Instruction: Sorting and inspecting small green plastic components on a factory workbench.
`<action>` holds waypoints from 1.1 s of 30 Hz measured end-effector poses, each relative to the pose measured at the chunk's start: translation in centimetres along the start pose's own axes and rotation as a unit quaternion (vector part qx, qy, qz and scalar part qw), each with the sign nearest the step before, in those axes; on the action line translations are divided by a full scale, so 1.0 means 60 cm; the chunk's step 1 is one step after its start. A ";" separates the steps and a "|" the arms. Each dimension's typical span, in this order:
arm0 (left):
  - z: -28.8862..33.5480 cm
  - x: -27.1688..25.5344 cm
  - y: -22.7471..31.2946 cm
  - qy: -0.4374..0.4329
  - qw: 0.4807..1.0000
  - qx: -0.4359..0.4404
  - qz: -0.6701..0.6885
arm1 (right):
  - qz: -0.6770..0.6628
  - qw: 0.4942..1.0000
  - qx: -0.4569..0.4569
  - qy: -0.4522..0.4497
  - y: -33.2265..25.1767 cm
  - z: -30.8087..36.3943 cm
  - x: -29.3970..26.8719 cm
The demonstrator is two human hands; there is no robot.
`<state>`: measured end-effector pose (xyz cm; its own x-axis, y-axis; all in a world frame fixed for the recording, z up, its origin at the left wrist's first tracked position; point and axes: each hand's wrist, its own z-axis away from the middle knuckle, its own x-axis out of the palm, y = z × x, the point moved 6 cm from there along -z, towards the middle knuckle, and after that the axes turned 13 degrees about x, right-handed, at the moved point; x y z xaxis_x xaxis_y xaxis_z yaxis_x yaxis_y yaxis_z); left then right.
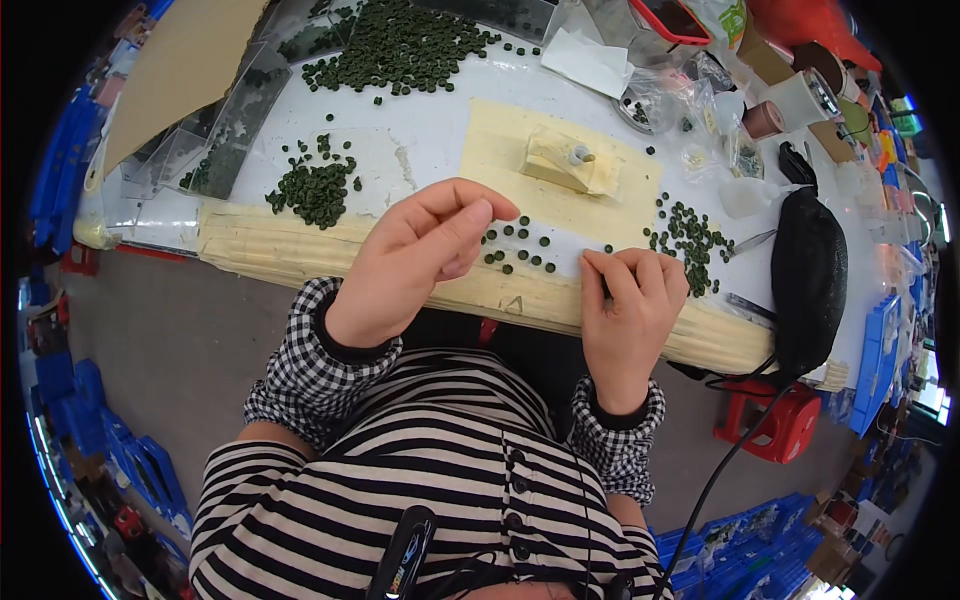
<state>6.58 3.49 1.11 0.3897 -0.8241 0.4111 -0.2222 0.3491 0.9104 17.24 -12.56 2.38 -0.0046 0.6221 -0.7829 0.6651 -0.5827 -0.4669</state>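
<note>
My left hand [412,262] hovers over the table's front edge, thumb and forefinger closed together; whatever they hold, if anything, is too small to make out. Just right of its fingertips lie several small dark green round pieces [523,233], spaced apart on the white tabletop. My right hand [637,305] is low at the padded edge, fingers curled and tips pinched beside a single piece; what sits in the pinch is hidden. Close by on its right spreads a loose pile of green pieces [690,237]. Behind both hands, a yellowish block with a short peg [567,162] stands on a taped sheet [490,130].
More green pieces form a small heap [315,192] at left and a big heap [400,50] at the back. Tweezers [754,242] and a black pouch-like object [808,280] with a cable lie right. Cardboard [175,75], clear trays [225,140] and a red-cased phone [676,20] surround.
</note>
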 end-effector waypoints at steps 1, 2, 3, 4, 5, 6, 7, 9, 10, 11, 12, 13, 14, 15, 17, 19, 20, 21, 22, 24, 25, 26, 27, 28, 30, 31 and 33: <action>0.000 -0.005 -0.005 0.046 0.992 -0.030 0.117 | 0.004 1.000 -0.003 0.000 -0.003 0.000 0.000; -0.004 -0.008 -0.003 0.061 0.987 -0.023 0.148 | 0.008 1.000 -0.006 0.000 -0.005 0.000 0.000; -0.003 -0.009 -0.006 0.088 0.981 -0.033 0.172 | 0.013 1.000 -0.010 0.000 -0.007 0.000 0.000; -0.003 -0.008 -0.009 0.116 0.973 -0.042 0.195 | 0.014 1.000 -0.010 -0.003 -0.006 -0.001 0.000; -0.002 -0.007 -0.012 0.143 0.964 -0.053 0.219 | 0.016 1.000 -0.008 -0.007 -0.005 0.000 0.001; 0.000 -0.005 -0.013 0.153 0.962 -0.062 0.218 | 0.018 1.000 -0.007 -0.011 -0.004 0.001 0.002; 0.001 -0.003 -0.014 0.163 0.960 -0.071 0.217 | 0.020 1.000 -0.006 -0.011 -0.004 0.001 0.002; 0.004 -0.003 -0.016 0.174 0.958 -0.081 0.213 | 0.027 1.000 -0.002 -0.009 -0.003 0.001 0.000; 0.005 -0.005 -0.019 0.177 0.958 -0.081 0.210 | 0.030 0.999 -0.007 -0.008 -0.003 0.002 0.001; 0.007 -0.008 -0.022 0.179 0.959 -0.081 0.206 | 0.032 0.999 -0.014 -0.007 -0.001 0.004 0.002; 0.006 -0.007 -0.025 0.136 0.960 -0.076 0.234 | 0.034 0.999 -0.020 -0.006 -0.001 0.005 0.002; 0.007 -0.011 -0.028 0.093 0.958 -0.071 0.261 | 0.033 0.999 -0.022 -0.003 -0.003 0.004 0.000; 0.006 -0.007 -0.026 0.050 0.954 -0.066 0.288 | 0.030 0.999 -0.024 0.001 -0.005 0.004 -0.001; 0.007 -0.007 -0.027 0.049 0.955 -0.063 0.284 | 0.028 0.999 -0.026 0.005 -0.006 0.004 -0.002; 0.006 0.003 -0.022 0.047 0.958 -0.058 0.277 | 0.031 0.999 -0.022 -0.004 -0.005 0.003 0.001; 0.006 0.012 -0.022 0.085 0.961 -0.072 0.253 | 0.034 0.999 -0.015 -0.014 -0.003 0.001 0.003; 0.007 0.015 -0.024 0.105 0.962 -0.080 0.241 | 0.036 0.999 -0.010 -0.021 -0.002 0.001 0.003; 0.007 0.020 -0.027 0.104 0.963 -0.086 0.235 | 0.039 0.999 -0.004 -0.027 -0.001 0.001 0.003; 0.007 0.024 -0.030 0.103 0.964 -0.093 0.228 | 0.034 0.999 -0.007 -0.024 -0.002 0.001 0.003; 0.010 0.028 -0.036 0.085 0.962 -0.102 0.240 | 0.022 1.000 -0.013 -0.017 -0.004 0.000 0.003; 0.013 0.027 -0.048 0.068 0.958 -0.104 0.260 | -0.024 1.000 -0.004 -0.015 0.000 0.002 0.001; 0.016 0.028 -0.054 0.051 0.953 -0.106 0.279 | -0.070 0.997 0.004 -0.013 0.005 0.005 0.001; 0.018 0.031 -0.059 0.038 0.948 -0.111 0.297 | -0.117 0.993 0.013 -0.011 0.009 0.007 0.000; 0.020 0.036 -0.061 0.025 0.942 -0.116 0.314 | -0.145 0.989 0.012 0.017 0.007 0.007 -0.007; 0.023 0.044 -0.065 0.019 0.932 -0.131 0.337 | -0.178 0.983 0.040 0.029 0.006 0.009 -0.013; 0.024 0.046 -0.067 0.023 0.935 -0.135 0.328 | -0.194 0.979 0.053 0.035 0.005 0.010 -0.016; 0.025 0.049 -0.070 0.032 0.939 -0.142 0.312 | -0.215 0.975 0.047 0.038 -0.004 0.009 -0.022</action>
<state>7.34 -1.07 -1.58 0.3178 -0.3939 0.8625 -0.1821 0.8674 0.4632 16.68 -13.54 3.28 -0.2098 0.8546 -0.4750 0.5432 -0.3020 -0.7834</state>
